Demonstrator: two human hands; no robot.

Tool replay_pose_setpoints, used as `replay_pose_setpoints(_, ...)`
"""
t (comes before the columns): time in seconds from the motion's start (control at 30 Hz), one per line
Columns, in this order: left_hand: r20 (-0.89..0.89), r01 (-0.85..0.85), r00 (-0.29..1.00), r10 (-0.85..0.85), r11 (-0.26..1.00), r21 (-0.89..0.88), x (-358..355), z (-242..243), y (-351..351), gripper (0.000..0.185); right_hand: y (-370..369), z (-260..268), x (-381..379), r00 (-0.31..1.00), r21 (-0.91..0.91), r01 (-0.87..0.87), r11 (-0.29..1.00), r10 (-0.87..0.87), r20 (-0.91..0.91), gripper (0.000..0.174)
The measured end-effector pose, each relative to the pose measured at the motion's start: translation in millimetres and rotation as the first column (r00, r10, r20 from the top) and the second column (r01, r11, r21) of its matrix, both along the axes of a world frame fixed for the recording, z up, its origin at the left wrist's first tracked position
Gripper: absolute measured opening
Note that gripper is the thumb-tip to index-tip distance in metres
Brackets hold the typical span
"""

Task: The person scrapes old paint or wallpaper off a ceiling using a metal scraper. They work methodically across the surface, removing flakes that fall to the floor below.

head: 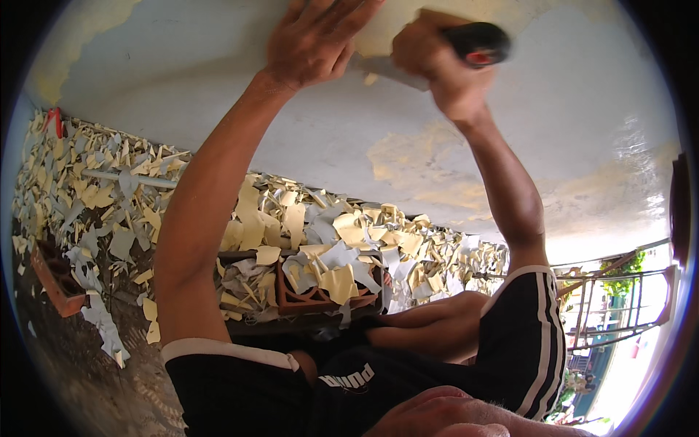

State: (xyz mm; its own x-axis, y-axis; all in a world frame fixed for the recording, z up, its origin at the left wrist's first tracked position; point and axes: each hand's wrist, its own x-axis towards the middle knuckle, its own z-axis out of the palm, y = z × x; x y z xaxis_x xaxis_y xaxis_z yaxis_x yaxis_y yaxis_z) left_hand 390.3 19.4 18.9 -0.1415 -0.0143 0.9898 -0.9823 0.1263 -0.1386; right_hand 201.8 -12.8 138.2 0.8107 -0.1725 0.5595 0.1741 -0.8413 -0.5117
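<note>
My right hand (445,71), blurred, grips the black handle (480,41) of a scraper, which has a red spot on its end. The scraper's flat metal blade (396,71) points left along the wall (327,125), towards my left hand. Against the upper part of that wall, my left hand (314,46) is held with its fingers stretched out, and the fingertips run past the top of the view. Whether it touches the blade tip is hard to tell. Grey-blue paint covers much of the wall, with bare yellowish patches (409,158) between. A small loose flake (371,79) shows beside the blade.
Paint flakes (306,218) lie thick along the wall's foot. A hollow clay brick (322,306) lies among them by my legs, another (57,281) at the left. A pale pipe (131,179) and red object (54,121) lie left. Metal railing (606,306) stands right.
</note>
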Motion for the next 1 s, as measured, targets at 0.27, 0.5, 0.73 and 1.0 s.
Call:
replay_pose_setpoints(0.27, -0.021, 0.043, 0.999, -0.043, 0.998, 0.037, -0.3, -2.5, -3.5, 0.050, 4.3, -10.6, 1.4, 0.989, 0.060, -0.057, 0.997, 0.048, 0.139, 0.026)
replay_pose_setpoints(0.5, -0.009, -0.006, 1.000, 0.006, 1.000, 0.014, 0.0, -3.4, -3.9, 0.046, -24.7, -9.3, -1.4, 0.926, 0.150, -0.300, 0.942, 0.250, 0.283, 0.032)
replay_pose_setpoints(0.73, -0.004, -0.012, 1.000, 0.012, 1.000, 0.016, 0.5, -4.1, -3.2, 0.046, -13.7, -6.8, -1.2, 0.929, 0.036, -0.274, 0.961, 0.255, 0.270, 0.032)
replay_pose_setpoints(1.0, 0.003, 0.009, 1.000, -0.009, 1.000, -0.002, 0.6, -2.4, -4.1, 0.048, -3.3, -11.2, 0.1, 0.970, -0.004, -0.160, 0.987, 0.158, 0.184, 0.032)
